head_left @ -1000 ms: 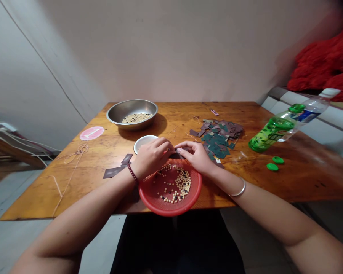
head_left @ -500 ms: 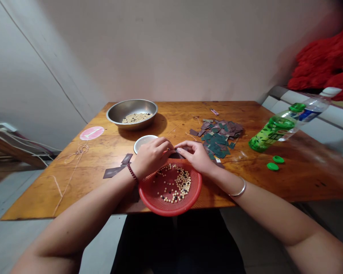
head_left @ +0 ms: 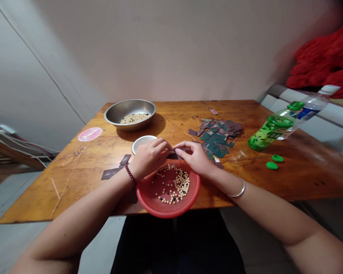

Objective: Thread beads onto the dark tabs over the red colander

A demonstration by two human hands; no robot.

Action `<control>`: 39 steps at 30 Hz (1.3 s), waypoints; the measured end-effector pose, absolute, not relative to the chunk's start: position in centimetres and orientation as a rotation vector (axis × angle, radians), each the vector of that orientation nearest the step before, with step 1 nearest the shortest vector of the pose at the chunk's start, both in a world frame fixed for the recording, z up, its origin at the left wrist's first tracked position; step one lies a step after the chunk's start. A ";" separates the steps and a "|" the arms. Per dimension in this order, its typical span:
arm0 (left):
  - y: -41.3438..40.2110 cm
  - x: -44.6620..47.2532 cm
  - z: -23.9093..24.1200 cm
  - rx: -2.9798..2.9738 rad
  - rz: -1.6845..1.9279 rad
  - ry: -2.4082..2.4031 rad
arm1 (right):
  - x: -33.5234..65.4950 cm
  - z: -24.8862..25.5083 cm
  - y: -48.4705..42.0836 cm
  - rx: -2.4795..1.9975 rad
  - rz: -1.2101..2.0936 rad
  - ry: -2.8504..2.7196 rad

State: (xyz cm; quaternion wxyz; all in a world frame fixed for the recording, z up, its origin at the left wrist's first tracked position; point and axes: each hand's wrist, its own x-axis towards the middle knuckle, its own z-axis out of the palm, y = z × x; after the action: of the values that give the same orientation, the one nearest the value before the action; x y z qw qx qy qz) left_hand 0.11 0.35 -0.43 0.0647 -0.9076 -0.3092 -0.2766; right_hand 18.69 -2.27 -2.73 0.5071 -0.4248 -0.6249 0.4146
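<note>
My left hand [head_left: 149,156] and my right hand [head_left: 194,156] meet fingertip to fingertip over the far rim of a red plastic basket [head_left: 148,198], pinching a small dark card piece [head_left: 175,155] between them. Both hands are closed in a pinch. The basket holds several pale and dark beads [head_left: 179,184] and sits at the table's near edge. A small white dish [head_left: 140,141] lies just behind my left hand.
On the wooden table [head_left: 274,182] stand a steel bowl [head_left: 117,112] of beads, a pile of green and purple card pieces [head_left: 217,137], loose dark pieces [head_left: 114,170], a pink number tag [head_left: 89,134], string [head_left: 74,154], a green bottle [head_left: 270,131], a clear bottle [head_left: 311,103] and green caps [head_left: 274,161].
Hardly anything differs: the hands stay pinched together at the basket's far rim with small finger shifts, and the view has drifted slightly.
</note>
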 end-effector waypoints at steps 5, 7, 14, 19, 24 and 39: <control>0.4 0.1 -0.4 -2.745 -0.832 -0.940 | 18.7 -2.7 -2.2 -1.016 1.009 -1.504; 0.4 0.2 -0.4 -2.749 -0.833 -0.938 | 18.7 -2.7 -2.2 -1.019 1.007 -1.505; 0.3 0.1 -0.4 -2.763 -0.820 -0.946 | 18.7 -2.9 -2.1 -1.030 1.005 -1.502; 0.3 0.2 -0.3 -2.767 -0.800 -0.970 | 18.7 -2.9 -2.2 -1.034 1.007 -1.499; 0.4 0.1 -0.4 -2.765 -0.788 -0.967 | 18.7 -2.9 -2.2 -1.031 1.014 -1.491; 0.3 0.2 -0.3 -2.774 -0.725 -0.996 | 18.7 -3.0 -2.0 -1.033 1.005 -1.532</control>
State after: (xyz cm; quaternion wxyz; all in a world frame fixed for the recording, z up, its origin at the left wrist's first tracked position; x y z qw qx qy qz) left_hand 0.22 0.29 -0.28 0.0533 -0.9125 -0.3278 -0.2387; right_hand 18.68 -2.02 -2.98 0.4959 -0.4266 -0.6324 0.4150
